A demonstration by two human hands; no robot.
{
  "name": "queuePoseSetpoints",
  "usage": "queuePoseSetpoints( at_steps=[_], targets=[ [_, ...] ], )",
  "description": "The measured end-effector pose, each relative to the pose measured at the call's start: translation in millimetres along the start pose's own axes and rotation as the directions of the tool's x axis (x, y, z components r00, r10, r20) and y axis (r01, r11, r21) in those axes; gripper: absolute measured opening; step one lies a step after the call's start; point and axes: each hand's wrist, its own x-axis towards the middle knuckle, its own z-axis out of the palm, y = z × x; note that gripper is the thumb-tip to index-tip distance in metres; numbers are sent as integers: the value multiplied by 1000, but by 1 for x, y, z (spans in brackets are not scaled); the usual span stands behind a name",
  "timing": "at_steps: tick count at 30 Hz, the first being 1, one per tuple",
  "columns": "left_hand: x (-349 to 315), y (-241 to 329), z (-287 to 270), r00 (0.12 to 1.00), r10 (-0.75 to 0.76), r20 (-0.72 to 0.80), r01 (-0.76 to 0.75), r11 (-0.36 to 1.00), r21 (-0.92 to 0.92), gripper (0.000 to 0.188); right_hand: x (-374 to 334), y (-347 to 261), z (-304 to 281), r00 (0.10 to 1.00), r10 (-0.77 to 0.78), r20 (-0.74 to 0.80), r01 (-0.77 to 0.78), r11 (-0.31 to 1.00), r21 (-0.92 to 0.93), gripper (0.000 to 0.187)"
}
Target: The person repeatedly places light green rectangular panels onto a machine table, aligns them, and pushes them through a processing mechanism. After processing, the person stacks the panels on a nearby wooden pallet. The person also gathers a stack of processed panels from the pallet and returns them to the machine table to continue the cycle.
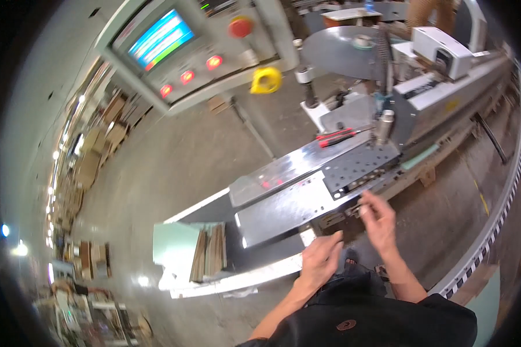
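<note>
My left hand is over the near edge of the machine bed, its fingers curled together. Whatever it may hold is hidden. To its right and a bit farther off, my right hand is pinched, with thumb and fingertips close by the bed's near side. Too small and blurred to name is anything between those fingertips. Just beyond the hands lies the dark perforated plate on the bright metal bed. Pliers with red handles rest on the metal ledge behind the plate.
A control panel with a lit screen and red buttons stands at the upper left, a yellow tape roll below it. Thin wooden strips and a pale green board sit at the bed's left end. A guide rail curves along the right.
</note>
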Motion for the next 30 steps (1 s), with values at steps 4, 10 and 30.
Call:
queuePoseSetpoints(
  at_steps=[4,10,30],
  targets=[
    [-58,-4,-101,878,-137,-459,284,920,269,21,-30,-34,107,870,-207,448,222,975,20,34],
    [-116,-56,-217,316,-191,-929,521,854,2,36,-39,-55,267,647,-370,667,344,922,177,42],
    [-129,-53,-297,492,-431,-757,490,855,-169,34,-73,-70,307,561,228,796,-698,647,307,40]
  ],
)
